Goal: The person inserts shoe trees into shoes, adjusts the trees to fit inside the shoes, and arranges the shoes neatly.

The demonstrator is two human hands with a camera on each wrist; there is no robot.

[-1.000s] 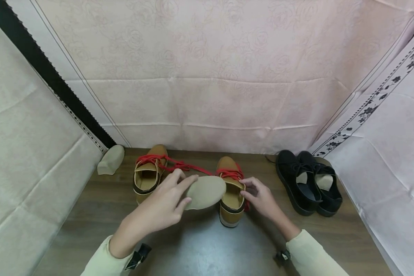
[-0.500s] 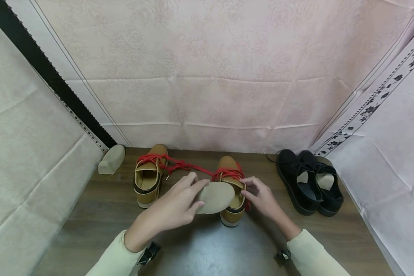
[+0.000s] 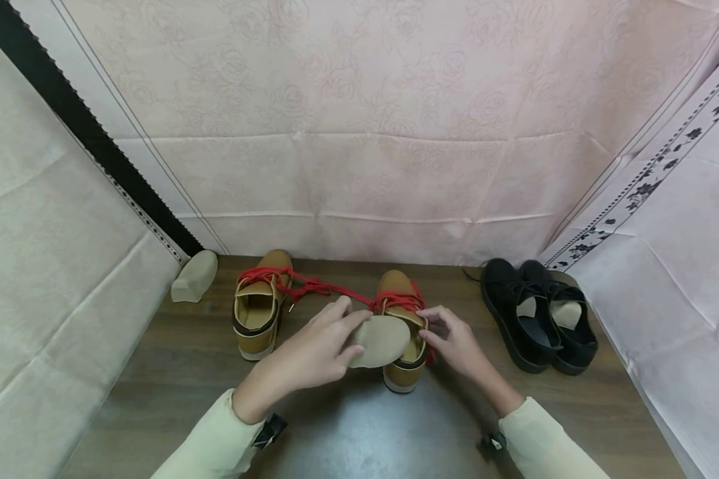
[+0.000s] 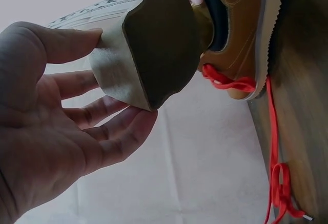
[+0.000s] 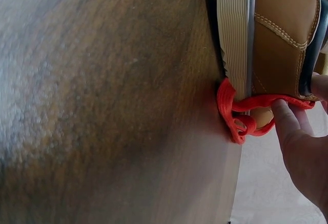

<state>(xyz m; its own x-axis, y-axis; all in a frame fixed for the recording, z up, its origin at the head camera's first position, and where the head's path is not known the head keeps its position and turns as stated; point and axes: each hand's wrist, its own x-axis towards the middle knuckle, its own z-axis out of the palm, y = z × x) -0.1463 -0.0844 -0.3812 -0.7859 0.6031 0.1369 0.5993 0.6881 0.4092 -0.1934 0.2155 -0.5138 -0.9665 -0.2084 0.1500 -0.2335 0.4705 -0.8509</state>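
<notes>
One apparent insert moved right; two tan shoes.

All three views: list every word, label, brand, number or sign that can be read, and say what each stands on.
None can be read.
Tan shoes: no lettering on the sides that show.
Held insert: none seen.
Black shoes: too small to tell.
Wrist devices: too small to tell.
Cloth: flower patterns, no letters.
</notes>
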